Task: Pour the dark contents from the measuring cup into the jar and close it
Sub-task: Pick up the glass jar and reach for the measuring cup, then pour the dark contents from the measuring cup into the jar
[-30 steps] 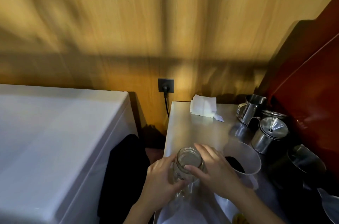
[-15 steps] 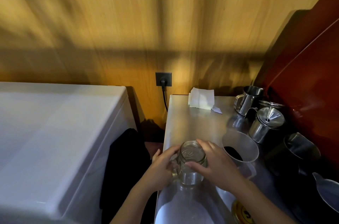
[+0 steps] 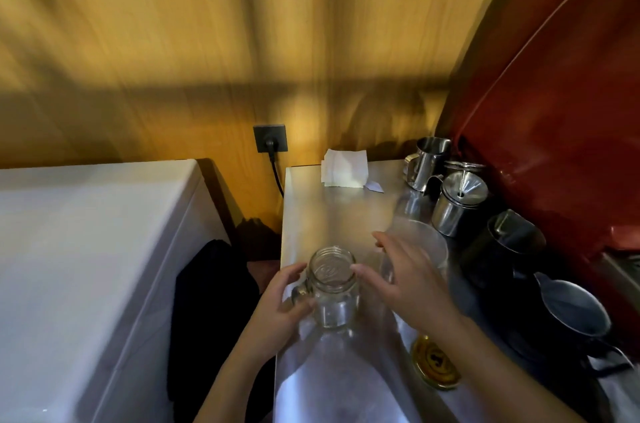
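Glass of the jar (image 3: 333,287) is seen upright and uncapped near the front left edge of the steel table (image 3: 339,211), its handle wrapped by the curled left hand (image 3: 277,310). The right hand (image 3: 403,275) is spread open with nothing held, its thumb close to the jar's rim, fingers reaching over the clear measuring cup (image 3: 420,249) just to the right. The cup's contents are hidden. A spill may be caused if the jar is nudged off the edge, or if the cup is knocked. A yellow lid (image 3: 437,366) is left nearby.
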The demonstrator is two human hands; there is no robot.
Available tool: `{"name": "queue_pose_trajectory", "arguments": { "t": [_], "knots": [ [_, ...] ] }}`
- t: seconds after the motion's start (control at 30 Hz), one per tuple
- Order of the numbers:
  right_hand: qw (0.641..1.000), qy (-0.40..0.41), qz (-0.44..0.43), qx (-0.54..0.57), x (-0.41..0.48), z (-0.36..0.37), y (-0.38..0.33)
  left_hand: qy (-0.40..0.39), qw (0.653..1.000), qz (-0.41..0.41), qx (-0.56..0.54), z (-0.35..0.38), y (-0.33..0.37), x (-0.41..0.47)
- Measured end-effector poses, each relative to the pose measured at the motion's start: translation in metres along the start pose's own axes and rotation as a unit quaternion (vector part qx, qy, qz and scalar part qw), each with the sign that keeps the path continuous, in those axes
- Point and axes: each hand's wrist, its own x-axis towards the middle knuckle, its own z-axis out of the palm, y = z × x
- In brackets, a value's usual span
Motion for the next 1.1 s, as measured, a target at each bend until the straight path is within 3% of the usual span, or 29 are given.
{"name": "queue_pose_trajectory", "arguments": {
  "t": [0.13,0.23,0.33,0.43,0.6,0.7,0.83,0.93,1.1],
  "knots": [
    [0.988,0.138,0.055,-0.044,-0.012,-0.01,0.022,-0.004,1.0,0.009,-0.026,0.005,-0.001,-0.002],
    [0.971,0.177,0.149,-0.065,-0.024,-0.015,0.039,0.002,0.999,0.011,-0.047,0.011,-0.003,0.001],
    [0.963,0.111,0.235,-0.076,-0.036,-0.014,0.053,0.006,0.998,0.016,-0.055,0.016,-0.003,0.005],
    [0.962,0.022,0.264,-0.065,-0.043,-0.011,0.059,0.006,0.998,0.015,-0.059,0.019,-0.004,0.007],
    [0.956,-0.007,0.291,0.04,-0.045,-0.019,0.059,0.008,0.998,0.009,-0.06,0.022,-0.006,0.005],
    [0.944,0.021,0.293,0.152,-0.042,-0.03,0.055,0.012,0.998,0.011,-0.054,0.02,-0.004,0.004],
    [0.869,0.09,0.299,0.383,-0.029,-0.039,0.047,-0.003,0.999,0.006,-0.043,0.018,-0.002,0.002],
    [0.878,0.102,0.238,0.403,-0.022,-0.043,0.05,-0.015,1.0,0.006,-0.021,0.019,0.003,0.001],
    [0.885,0.043,0.165,0.434,-0.017,-0.055,0.053,-0.004,1.0,0.026,0.008,0.022,0.013,0.005]
  ]
}}
